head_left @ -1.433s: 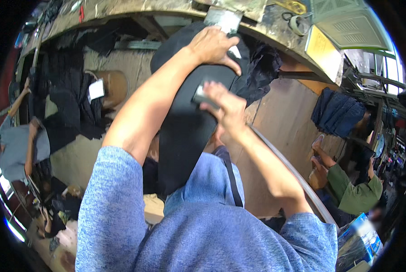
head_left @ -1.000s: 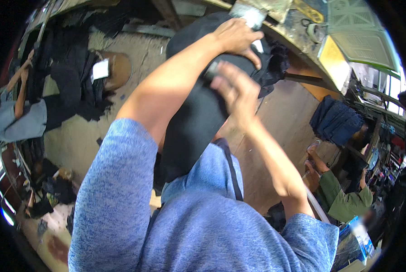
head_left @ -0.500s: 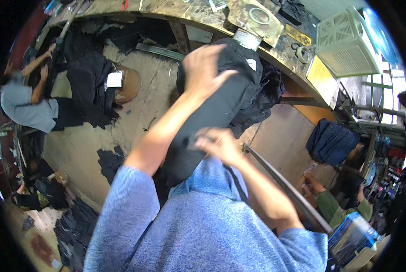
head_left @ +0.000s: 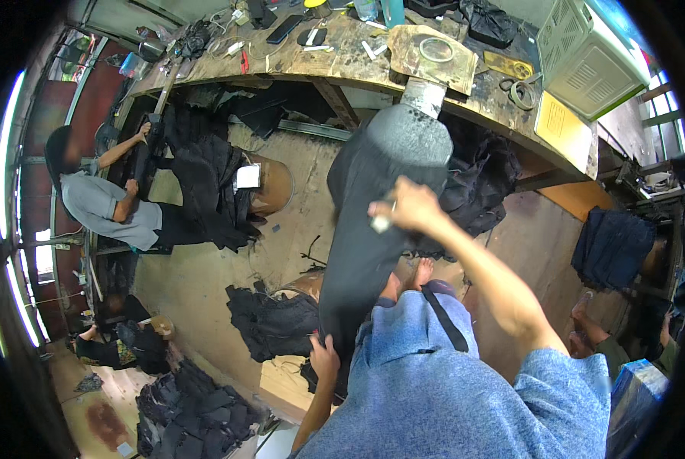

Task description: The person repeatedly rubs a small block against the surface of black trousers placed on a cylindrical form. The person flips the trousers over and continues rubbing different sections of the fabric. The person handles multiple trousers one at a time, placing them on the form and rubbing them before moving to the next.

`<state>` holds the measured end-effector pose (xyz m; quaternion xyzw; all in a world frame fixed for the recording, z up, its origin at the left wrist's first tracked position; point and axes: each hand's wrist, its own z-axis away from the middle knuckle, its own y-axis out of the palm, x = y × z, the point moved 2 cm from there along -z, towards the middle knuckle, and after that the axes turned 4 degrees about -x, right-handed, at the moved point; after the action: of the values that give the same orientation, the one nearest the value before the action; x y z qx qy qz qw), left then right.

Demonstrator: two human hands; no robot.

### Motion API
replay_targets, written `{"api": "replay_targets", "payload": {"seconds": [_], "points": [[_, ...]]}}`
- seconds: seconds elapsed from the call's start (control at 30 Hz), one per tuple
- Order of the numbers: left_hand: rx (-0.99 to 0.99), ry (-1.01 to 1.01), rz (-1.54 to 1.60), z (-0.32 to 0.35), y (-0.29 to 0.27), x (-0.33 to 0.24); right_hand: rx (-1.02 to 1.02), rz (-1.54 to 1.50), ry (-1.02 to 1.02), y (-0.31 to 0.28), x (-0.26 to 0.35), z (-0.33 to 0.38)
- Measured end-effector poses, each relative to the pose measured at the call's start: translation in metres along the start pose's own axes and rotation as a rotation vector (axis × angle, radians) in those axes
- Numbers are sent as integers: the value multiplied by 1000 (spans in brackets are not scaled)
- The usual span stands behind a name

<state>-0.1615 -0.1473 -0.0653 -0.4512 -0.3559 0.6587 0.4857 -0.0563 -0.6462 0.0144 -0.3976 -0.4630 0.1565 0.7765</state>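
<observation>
1. Head view: the right hand is raised, arm stretched forward, fingers curled tight around a small pale tool pressed to the dark trousers
2. The left hand is low, fingers closed on the trousers' lower end
3. One pair of trousers, of dull dark cloth, is pulled over a rounded form below the desk
4. One person in grey stands at left; three dark cloth heaps lie on the floor
</observation>
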Motion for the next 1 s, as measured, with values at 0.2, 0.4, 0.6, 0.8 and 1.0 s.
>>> {"api": "replay_targets", "payload": {"seconds": [0.2, 0.4, 0.6, 0.8, 1.0], "points": [[121, -143, -60, -19, -51, 98, 420, -54, -304, 90, 20, 165], [-23, 401, 282, -188, -76, -99, 396, 29, -512, 89, -64, 144], [518, 415, 488, -171, -67, -177, 408, 41, -388, 105, -22, 162], [294, 218, 579, -107, -45, -146, 375, 185, -205, 97, -76, 172], [0, 704, 599, -198, -23, -324, -6, 346, -347, -13, -126, 85]]}}
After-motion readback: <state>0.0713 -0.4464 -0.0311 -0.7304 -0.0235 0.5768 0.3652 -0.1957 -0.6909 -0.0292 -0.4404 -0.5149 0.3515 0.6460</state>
